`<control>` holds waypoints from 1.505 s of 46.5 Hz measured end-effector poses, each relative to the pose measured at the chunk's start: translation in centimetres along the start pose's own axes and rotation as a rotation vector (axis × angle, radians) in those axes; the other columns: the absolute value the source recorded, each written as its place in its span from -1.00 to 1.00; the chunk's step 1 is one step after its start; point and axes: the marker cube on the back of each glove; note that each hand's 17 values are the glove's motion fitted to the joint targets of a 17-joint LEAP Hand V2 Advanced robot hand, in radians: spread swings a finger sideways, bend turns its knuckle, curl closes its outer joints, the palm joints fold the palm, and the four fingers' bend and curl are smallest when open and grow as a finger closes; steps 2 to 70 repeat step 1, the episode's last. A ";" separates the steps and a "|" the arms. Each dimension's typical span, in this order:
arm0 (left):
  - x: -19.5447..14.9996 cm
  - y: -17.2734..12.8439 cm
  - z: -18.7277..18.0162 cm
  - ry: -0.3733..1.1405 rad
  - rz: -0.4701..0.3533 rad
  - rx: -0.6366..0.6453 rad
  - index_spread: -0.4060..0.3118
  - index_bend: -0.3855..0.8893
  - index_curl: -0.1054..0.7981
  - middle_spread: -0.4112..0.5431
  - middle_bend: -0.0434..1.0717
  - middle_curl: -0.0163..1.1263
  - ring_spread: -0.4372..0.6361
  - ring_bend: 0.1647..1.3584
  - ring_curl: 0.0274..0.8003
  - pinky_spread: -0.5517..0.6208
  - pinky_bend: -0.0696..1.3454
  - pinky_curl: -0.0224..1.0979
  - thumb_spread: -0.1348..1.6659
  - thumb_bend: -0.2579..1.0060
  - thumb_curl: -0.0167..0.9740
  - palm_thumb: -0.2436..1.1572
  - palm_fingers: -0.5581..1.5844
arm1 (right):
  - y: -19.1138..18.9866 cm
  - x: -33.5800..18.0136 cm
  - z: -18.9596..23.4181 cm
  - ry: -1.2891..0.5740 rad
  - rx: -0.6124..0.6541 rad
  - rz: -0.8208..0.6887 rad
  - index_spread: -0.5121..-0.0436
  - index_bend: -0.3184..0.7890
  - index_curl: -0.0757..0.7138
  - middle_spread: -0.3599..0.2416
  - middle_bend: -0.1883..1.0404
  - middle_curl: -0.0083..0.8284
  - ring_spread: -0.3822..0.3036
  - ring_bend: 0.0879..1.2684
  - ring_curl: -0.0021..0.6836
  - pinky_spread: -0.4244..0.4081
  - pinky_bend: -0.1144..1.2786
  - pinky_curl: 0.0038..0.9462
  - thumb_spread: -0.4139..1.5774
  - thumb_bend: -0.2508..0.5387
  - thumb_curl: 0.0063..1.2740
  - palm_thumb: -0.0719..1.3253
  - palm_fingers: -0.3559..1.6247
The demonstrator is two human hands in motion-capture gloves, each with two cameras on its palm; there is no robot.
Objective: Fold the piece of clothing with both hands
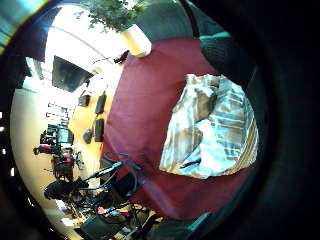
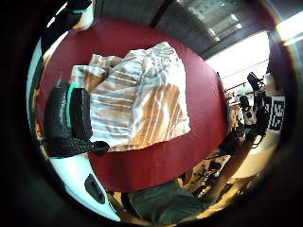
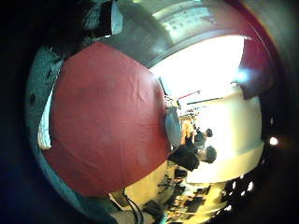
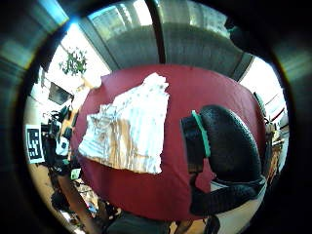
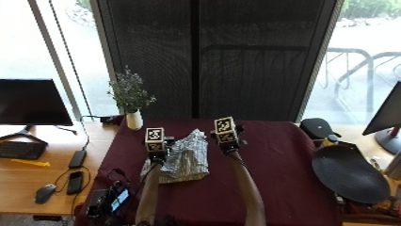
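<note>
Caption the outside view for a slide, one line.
Both gloved hands hover beside a crumpled striped garment on a dark red tablecloth.

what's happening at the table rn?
A person in black gloves is at a table with a dark red cloth, working on a striped garment. It lies crumpled in a loose heap, not yet neatly folded. The left hand is at the garment's left edge; the right hand hovers just right of it over bare cloth. Neither hand's fingers can be made out, so a grip can't be confirmed.
</note>
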 end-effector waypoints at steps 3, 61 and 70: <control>0.4 -0.4 -0.4 0.004 0.010 0.050 -0.16 -0.19 -0.06 -0.31 -0.58 -0.22 -0.05 -0.40 -0.17 0.34 -0.34 -0.25 0.76 -0.53 -0.29 0.19 -0.02 | 0.2 0.5 0.0 -0.001 0.008 0.013 -0.14 -0.11 0.04 -0.21 -0.44 -0.20 0.24 -0.68 -0.05 0.55 -0.05 -0.31 0.77 -0.40 -0.42 -0.04 -0.19; 0.4 -0.4 -0.4 0.004 0.010 0.050 -0.16 -0.19 -0.06 -0.31 -0.58 -0.22 -0.05 -0.40 -0.17 0.34 -0.34 -0.25 0.76 -0.53 -0.29 0.19 -0.02 | 0.2 0.5 0.0 -0.001 0.008 0.013 -0.14 -0.11 0.04 -0.21 -0.44 -0.20 0.24 -0.68 -0.05 0.55 -0.05 -0.31 0.77 -0.40 -0.42 -0.04 -0.19; 0.4 -0.4 -0.4 0.004 0.010 0.050 -0.16 -0.19 -0.06 -0.31 -0.58 -0.22 -0.05 -0.40 -0.17 0.34 -0.34 -0.25 0.76 -0.53 -0.29 0.19 -0.02 | 0.2 0.5 0.0 -0.001 0.008 0.013 -0.14 -0.11 0.04 -0.21 -0.44 -0.20 0.24 -0.68 -0.05 0.55 -0.05 -0.31 0.77 -0.40 -0.42 -0.04 -0.19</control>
